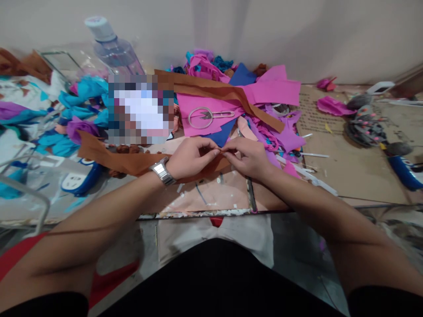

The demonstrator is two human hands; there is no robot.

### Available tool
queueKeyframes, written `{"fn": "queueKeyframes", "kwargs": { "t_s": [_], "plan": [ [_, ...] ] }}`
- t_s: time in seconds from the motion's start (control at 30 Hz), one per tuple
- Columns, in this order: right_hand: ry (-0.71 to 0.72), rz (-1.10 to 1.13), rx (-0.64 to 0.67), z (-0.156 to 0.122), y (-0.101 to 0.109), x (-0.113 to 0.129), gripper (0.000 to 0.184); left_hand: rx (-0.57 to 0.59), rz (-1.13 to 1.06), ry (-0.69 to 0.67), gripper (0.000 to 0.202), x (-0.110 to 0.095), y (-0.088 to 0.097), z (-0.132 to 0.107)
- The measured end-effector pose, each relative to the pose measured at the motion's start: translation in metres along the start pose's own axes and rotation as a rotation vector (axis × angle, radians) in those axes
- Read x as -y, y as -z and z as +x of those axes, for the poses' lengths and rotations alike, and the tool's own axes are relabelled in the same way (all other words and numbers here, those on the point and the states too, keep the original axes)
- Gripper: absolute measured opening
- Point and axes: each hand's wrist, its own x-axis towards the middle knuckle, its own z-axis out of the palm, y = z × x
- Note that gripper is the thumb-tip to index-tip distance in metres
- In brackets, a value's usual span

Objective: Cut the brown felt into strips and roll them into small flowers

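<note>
Behind the cluttered worktable (pixel 231 193), a pale wall (pixel 297 35) fills my remote view, and along the near side I see a brown strip (pixel 125 162) running in beneath the left hand (pixel 190 158). I have the left and right hand (pixel 249 156) narrow, 2 thumb-and-finger pinches meeting at what looks like that strip's edge, though the bit between them is too small to tell. Beyond them, snips (pixel 214 115) lie on a pink sheet (pixel 191 125), with a bottle (pixel 117 55) farther left and cardboard (pixel 350 171) to the right.
</note>
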Motion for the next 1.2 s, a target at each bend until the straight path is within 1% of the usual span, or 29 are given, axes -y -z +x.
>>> {"fn": "queueKeyframes", "kwargs": {
  "t_s": [0.17, 0.27, 0.3, 0.4, 0.43, 0.57, 0.73, 0.87, 0.97, 1.2],
  "plan": [
    [0.047, 0.009, -0.020, 0.000, 0.000, 0.001, 0.010, -0.001, -0.002, 0.002, 0.027, -0.001, 0.001, 0.000],
    [0.001, 0.025, -0.001, -0.001, 0.001, 0.001, 0.012, 0.003, -0.004, -0.001, 0.028, 0.001, 0.001, 0.000],
    [-0.020, 0.039, 0.010, -0.001, 0.001, 0.001, 0.015, -0.001, -0.003, -0.006, 0.028, 0.001, 0.002, 0.000],
    [-0.085, 0.109, 0.047, -0.002, 0.002, 0.001, 0.038, -0.014, 0.033, -0.034, 0.029, 0.002, 0.001, 0.000],
    [-0.116, 0.134, 0.051, -0.002, 0.002, 0.001, 0.039, -0.017, 0.055, -0.043, 0.029, 0.002, 0.001, 0.000],
    [-0.262, 0.217, 0.044, -0.004, -0.001, -0.002, 0.024, -0.012, 0.119, -0.062, 0.031, 0.003, 0.001, 0.001],
    [-0.392, 0.297, 0.035, -0.003, -0.003, -0.005, 0.025, -0.021, 0.123, -0.045, 0.029, 0.011, 0.009, 0.005],
    [-0.468, 0.340, 0.016, -0.002, -0.003, -0.009, 0.027, -0.069, 0.109, -0.012, 0.031, 0.017, 0.017, 0.010],
    [-0.500, 0.357, 0.015, -0.002, -0.004, -0.012, 0.027, -0.072, 0.114, 0.007, 0.034, 0.021, 0.019, 0.012],
    [-0.514, 0.373, 0.017, -0.003, -0.005, -0.017, 0.029, -0.107, 0.149, 0.035, 0.036, 0.031, 0.020, 0.014]
  ]
}}
